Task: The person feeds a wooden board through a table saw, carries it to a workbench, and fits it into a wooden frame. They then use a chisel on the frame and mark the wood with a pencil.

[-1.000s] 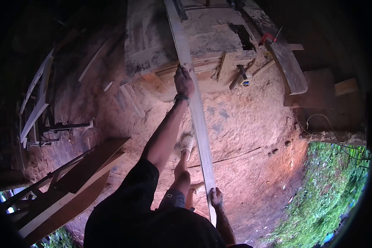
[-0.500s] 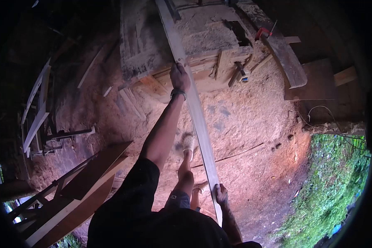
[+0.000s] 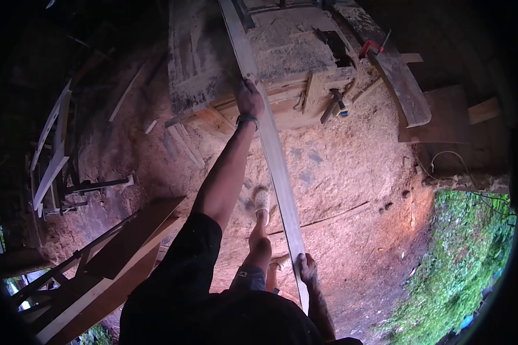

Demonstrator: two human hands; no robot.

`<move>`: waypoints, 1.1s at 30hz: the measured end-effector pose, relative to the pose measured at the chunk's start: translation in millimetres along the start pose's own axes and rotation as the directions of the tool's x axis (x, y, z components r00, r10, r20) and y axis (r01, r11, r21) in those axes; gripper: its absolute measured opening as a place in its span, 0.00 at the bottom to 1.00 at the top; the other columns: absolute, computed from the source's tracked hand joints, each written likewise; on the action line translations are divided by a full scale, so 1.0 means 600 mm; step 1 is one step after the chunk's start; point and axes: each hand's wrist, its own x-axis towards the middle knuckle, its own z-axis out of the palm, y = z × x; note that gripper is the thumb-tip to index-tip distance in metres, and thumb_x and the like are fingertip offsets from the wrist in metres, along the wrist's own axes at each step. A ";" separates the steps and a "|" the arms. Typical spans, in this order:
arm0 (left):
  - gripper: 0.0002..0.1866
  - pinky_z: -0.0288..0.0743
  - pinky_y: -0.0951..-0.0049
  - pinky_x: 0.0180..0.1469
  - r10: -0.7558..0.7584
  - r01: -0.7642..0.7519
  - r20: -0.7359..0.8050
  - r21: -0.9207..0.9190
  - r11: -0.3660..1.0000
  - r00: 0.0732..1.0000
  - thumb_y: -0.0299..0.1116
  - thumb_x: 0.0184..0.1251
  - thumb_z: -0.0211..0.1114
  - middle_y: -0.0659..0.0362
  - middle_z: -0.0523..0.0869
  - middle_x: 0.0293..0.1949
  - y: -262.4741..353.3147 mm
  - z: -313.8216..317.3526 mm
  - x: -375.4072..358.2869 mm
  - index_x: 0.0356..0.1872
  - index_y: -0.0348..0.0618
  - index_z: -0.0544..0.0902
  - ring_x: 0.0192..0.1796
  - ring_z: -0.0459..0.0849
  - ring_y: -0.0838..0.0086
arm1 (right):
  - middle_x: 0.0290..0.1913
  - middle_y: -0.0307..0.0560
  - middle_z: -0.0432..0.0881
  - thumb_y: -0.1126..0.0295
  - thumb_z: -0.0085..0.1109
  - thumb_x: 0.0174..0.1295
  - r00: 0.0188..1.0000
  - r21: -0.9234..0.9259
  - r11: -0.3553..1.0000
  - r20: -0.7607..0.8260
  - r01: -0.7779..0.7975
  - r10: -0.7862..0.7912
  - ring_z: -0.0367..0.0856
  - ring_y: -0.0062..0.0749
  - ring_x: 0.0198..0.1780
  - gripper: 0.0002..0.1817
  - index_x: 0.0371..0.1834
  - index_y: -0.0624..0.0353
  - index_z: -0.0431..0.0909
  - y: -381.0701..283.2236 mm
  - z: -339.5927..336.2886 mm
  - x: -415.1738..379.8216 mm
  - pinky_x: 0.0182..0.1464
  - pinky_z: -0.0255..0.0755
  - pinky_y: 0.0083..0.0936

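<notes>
A long pale wooden board (image 3: pixel 281 172) runs from the top of the view down to my body. My left hand (image 3: pixel 250 100), with a band on its wrist, is closed on the board's left edge near the front of the workbench (image 3: pixel 195 95). Lower down, my right hand (image 3: pixel 307 268) grips the right edge close to the near end. The far part of the board lies over the bench top, whose surface is dusted with sawdust. The fingers under the board are partly hidden.
A red clamp (image 3: pixel 372 48) sits on a thick plank (image 3: pixel 400 86) at the right. A hammer-like tool (image 3: pixel 336 106) hangs at the bench front. Boards (image 3: pixel 126 241) lean at lower left, other wood (image 3: pixel 54 149) further left. Sawdust covers the ground (image 3: pixel 339 172); green plants (image 3: pixel 460 247) grow at right.
My hands stay in nearly the same places on the board. The view has shifted slightly, so the clamp, plank and bench tool appear a little further right and lower.
</notes>
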 end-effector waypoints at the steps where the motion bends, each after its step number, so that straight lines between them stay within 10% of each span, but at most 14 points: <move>1: 0.26 0.71 0.49 0.53 -0.004 0.004 -0.014 0.015 1.000 1.000 0.44 0.79 0.40 0.33 0.83 0.46 0.003 0.002 0.003 0.49 0.29 0.78 0.52 0.80 0.39 | 0.32 0.66 0.78 0.51 0.41 0.75 0.999 -0.016 0.999 -0.010 0.036 -0.036 0.79 0.64 0.33 0.26 0.41 0.66 0.78 0.000 0.000 0.003 0.34 0.72 0.47; 11: 0.26 0.73 0.52 0.55 0.057 -0.065 -0.107 -0.065 0.996 0.993 0.44 0.79 0.40 0.34 0.83 0.48 -0.035 0.048 0.107 0.51 0.30 0.79 0.54 0.80 0.42 | 0.34 0.63 0.76 0.63 0.35 0.78 0.954 -0.138 0.946 -0.019 0.292 -0.298 0.76 0.57 0.28 0.18 0.44 0.65 0.75 -0.025 0.005 0.049 0.32 0.69 0.45; 14: 0.25 0.74 0.53 0.55 0.113 -0.112 -0.111 0.015 0.994 0.987 0.44 0.79 0.41 0.35 0.83 0.50 -0.073 0.073 0.158 0.52 0.31 0.79 0.55 0.81 0.43 | 0.35 0.64 0.79 0.55 0.37 0.77 0.998 -0.066 0.997 -0.026 0.048 -0.050 0.79 0.60 0.34 0.24 0.43 0.64 0.78 -0.099 -0.012 0.064 0.36 0.72 0.46; 20: 0.24 0.73 0.54 0.56 -0.008 0.014 -0.061 0.099 0.995 0.998 0.43 0.78 0.43 0.36 0.83 0.51 -0.008 0.042 0.164 0.55 0.32 0.77 0.55 0.82 0.45 | 0.34 0.60 0.77 0.67 0.48 0.73 0.834 -0.378 0.777 -0.023 0.504 -0.552 0.79 0.57 0.30 0.14 0.58 0.56 0.75 -0.057 -0.003 0.089 0.28 0.74 0.47; 23: 0.24 0.72 0.55 0.60 0.074 -0.060 -0.155 0.091 0.994 0.985 0.42 0.77 0.43 0.36 0.83 0.53 -0.031 0.066 0.187 0.56 0.33 0.78 0.57 0.81 0.47 | 0.36 0.62 0.76 0.81 0.49 0.61 0.778 -0.358 0.721 0.023 0.593 -0.628 0.78 0.57 0.29 0.29 0.68 0.60 0.63 -0.064 -0.009 0.098 0.24 0.73 0.46; 33: 0.24 0.72 0.57 0.61 0.188 -0.128 -0.231 0.251 0.959 0.955 0.41 0.76 0.43 0.37 0.83 0.52 -0.075 0.110 0.311 0.52 0.30 0.80 0.57 0.81 0.47 | 0.34 0.59 0.75 0.83 0.49 0.62 0.729 -0.370 0.678 -0.002 0.635 -0.685 0.76 0.52 0.29 0.33 0.73 0.57 0.61 -0.150 -0.019 0.148 0.25 0.72 0.43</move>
